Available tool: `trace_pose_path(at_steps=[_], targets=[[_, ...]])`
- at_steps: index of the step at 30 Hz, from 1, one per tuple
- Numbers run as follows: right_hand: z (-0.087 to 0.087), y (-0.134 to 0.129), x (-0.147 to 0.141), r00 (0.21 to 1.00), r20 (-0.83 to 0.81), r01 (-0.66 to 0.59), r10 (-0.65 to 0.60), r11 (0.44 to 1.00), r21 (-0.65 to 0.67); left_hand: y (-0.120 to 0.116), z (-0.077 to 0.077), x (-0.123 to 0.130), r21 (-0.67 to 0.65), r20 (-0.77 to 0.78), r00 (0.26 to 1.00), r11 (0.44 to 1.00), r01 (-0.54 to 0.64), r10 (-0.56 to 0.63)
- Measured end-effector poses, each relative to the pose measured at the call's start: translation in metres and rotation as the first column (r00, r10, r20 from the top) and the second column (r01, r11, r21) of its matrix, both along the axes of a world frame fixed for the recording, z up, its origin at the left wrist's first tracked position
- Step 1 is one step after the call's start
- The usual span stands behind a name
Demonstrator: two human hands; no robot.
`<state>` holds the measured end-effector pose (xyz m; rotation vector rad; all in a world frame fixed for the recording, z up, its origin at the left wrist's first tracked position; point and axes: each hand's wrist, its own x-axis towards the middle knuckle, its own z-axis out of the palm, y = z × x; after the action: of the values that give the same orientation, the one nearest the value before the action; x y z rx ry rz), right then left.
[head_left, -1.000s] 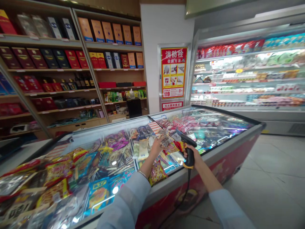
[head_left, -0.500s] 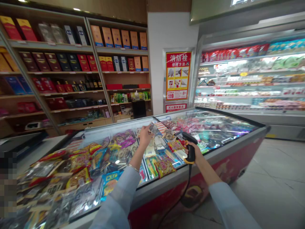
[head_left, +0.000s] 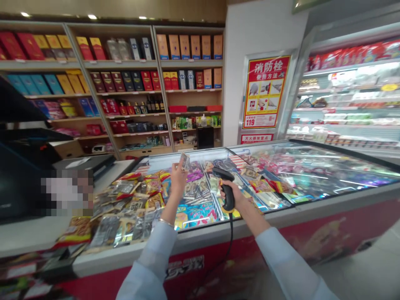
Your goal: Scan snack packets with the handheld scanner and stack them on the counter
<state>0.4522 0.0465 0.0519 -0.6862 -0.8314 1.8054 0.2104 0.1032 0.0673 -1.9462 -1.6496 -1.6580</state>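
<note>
My left hand [head_left: 178, 179] holds a small clear-and-dark packet [head_left: 185, 161] upright above the glass top of the chest freezer [head_left: 265, 221]. To its right, my right hand [head_left: 231, 194] is wrapped round the handle of a black and yellow barcode scanner [head_left: 227, 196], whose head points left towards the packet. A cable hangs down from the scanner over the freezer's front. Left of my hands, many snack packets [head_left: 134, 204] lie heaped on the glass. Red and yellow bags [head_left: 283, 187] lie on the glass to the right.
A counter [head_left: 25, 237] with dark equipment stands at the left, with a blurred-out patch over it. Shelves of boxes and bottles [head_left: 134, 81] line the back wall. A red poster [head_left: 265, 93] hangs on a pillar, and a lit display fridge [head_left: 350, 104] stands at the right.
The view has swung left, bringing in more of the counter. My left hand has carried the packet left, away from the middle of the freezer, and the scanner has moved left with my right hand.
</note>
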Motion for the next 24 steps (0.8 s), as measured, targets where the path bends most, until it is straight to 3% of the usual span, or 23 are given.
trace_pose_path(at_steps=[5,9,14,20,24], targets=[[-0.013,-0.003,-0.038,0.999,0.014,-0.030,0.030,0.999,0.012,-0.007,-0.040,-0.015,0.030,-0.053,0.993,0.994,-0.103,0.104],[-0.024,-0.001,-0.045,0.991,0.117,-0.065,0.065,0.998,-0.005,-0.003,-0.058,-0.018,0.024,-0.060,0.993,0.995,-0.099,0.101],[-0.026,-0.001,-0.048,0.985,0.165,-0.047,0.043,0.999,0.020,0.001,-0.062,-0.018,0.056,-0.065,0.994,0.995,-0.083,0.087],[-0.020,-0.004,-0.049,0.987,0.160,-0.033,0.033,0.999,-0.005,-0.002,-0.063,-0.017,-0.023,-0.056,0.997,0.998,-0.057,0.056],[-0.023,-0.004,-0.045,0.978,0.205,-0.052,0.050,0.999,0.005,-0.002,-0.064,-0.016,-0.006,-0.042,0.998,0.999,-0.048,0.047]])
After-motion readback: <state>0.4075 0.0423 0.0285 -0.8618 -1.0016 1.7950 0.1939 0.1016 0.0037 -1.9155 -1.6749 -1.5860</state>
